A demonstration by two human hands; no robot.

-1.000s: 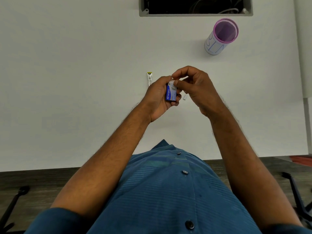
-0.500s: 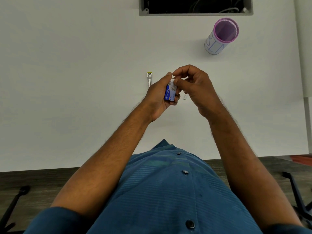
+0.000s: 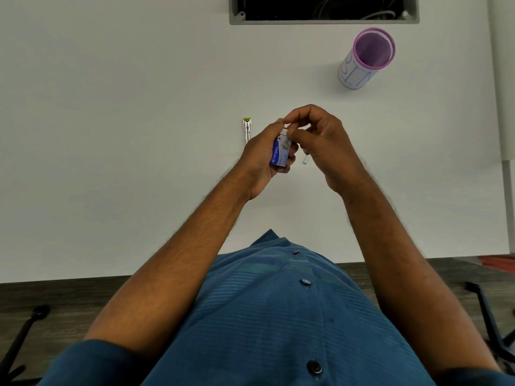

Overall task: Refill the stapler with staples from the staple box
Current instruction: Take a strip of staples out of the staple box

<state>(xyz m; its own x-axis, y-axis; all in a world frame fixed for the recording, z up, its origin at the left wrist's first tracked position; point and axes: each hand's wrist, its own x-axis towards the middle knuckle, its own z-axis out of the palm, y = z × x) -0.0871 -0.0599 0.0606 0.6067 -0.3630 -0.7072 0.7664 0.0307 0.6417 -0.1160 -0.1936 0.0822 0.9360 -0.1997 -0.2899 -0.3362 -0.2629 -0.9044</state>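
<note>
Blue staple box is gripped in my left hand above the white desk, right hand pinching its top end; stapler lies just left of my hands

Blue staple box held upright, slim stapler flat on table

We see a smooth, matt white tabletop. On it lies a shiny silver metal stapler with a yellow plastic tip. The small blue-and-white staple box looks like printed card with a slight sheen. The purple mesh cup with a white paper wrap looks matt.
</note>
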